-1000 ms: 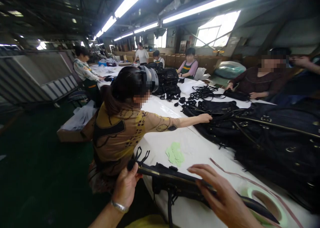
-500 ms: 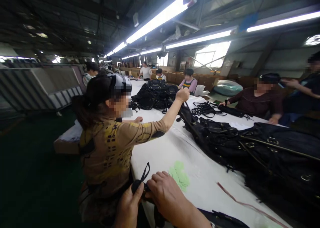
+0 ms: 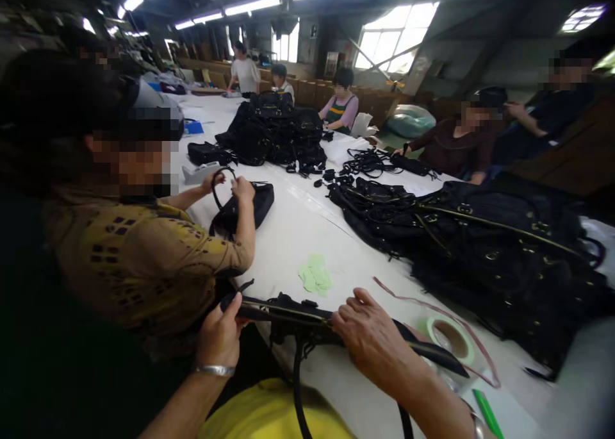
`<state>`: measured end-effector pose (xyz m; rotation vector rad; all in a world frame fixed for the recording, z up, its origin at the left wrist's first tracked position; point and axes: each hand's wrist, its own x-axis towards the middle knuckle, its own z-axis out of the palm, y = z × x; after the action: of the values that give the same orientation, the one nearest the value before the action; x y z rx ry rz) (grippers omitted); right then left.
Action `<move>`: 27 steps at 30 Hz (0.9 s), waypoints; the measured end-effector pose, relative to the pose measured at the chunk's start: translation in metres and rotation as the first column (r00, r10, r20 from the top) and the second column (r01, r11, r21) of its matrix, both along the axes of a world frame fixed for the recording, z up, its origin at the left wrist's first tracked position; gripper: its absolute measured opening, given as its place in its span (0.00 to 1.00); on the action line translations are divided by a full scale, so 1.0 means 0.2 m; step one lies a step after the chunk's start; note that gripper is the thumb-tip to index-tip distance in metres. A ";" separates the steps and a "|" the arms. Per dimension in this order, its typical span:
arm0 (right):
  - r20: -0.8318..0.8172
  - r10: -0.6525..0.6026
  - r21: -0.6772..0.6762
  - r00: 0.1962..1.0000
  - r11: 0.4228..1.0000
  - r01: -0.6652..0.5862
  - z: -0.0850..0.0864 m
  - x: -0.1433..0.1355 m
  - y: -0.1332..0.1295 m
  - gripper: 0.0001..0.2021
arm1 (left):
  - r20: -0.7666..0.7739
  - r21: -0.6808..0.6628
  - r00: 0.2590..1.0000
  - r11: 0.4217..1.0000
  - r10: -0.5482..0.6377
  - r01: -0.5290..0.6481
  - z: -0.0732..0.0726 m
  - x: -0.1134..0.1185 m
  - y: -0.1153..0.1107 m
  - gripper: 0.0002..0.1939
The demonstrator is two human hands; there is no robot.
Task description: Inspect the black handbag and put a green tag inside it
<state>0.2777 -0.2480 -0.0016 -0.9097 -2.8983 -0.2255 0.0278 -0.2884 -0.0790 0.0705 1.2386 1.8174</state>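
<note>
A black handbag (image 3: 293, 317) with a gold-coloured zipper spans the space between my hands at the table's near edge. Its left end is gripped in my left hand (image 3: 220, 336), thumb on top. My right hand (image 3: 369, 333) is closed over the zipper line near the middle of the bag, with the fingertips pinched; whatever small part they pinch is hidden. The bag's strap handle (image 3: 298, 388) hangs below it over yellow cloth (image 3: 273, 413). Just beyond the bag lie pale green paper pieces (image 3: 315, 274).
A co-worker (image 3: 144, 253) at my left handles another black bag (image 3: 262, 205). Large piles of black bags (image 3: 480, 234) cover the right side of the white table (image 3: 288, 243). A tape roll (image 3: 449, 336), a reddish strip (image 3: 423, 304) and a green object (image 3: 487, 413) lie near my right arm.
My hands have moved apart, and the bag now stretches between them with its zipper showing. My view has turned right and down. The co-worker's raised arm has come down to a bag.
</note>
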 end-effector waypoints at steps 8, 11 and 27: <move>-0.115 -0.247 0.119 0.962 0.958 0.261 -0.07 0.58 -0.09 0.14 | -0.026 -0.041 1.000 0.999 0.018 -0.019 -0.01 -0.02 0.06 0.09; -0.139 -0.283 0.140 0.949 0.943 0.302 -0.10 0.71 -0.10 0.16 | -0.040 -0.072 0.998 0.997 -0.039 0.036 -0.02 -0.03 0.07 0.09; -0.171 -0.436 -0.137 0.883 0.898 0.417 -0.11 0.84 -0.10 0.18 | -0.065 -0.172 0.995 0.983 -0.073 0.061 -0.08 -0.08 -0.01 0.08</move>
<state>0.4467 -0.2686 -0.0245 -1.4930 -2.5105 -0.0201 0.0124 -0.2911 -0.0957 0.0807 1.4201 1.6579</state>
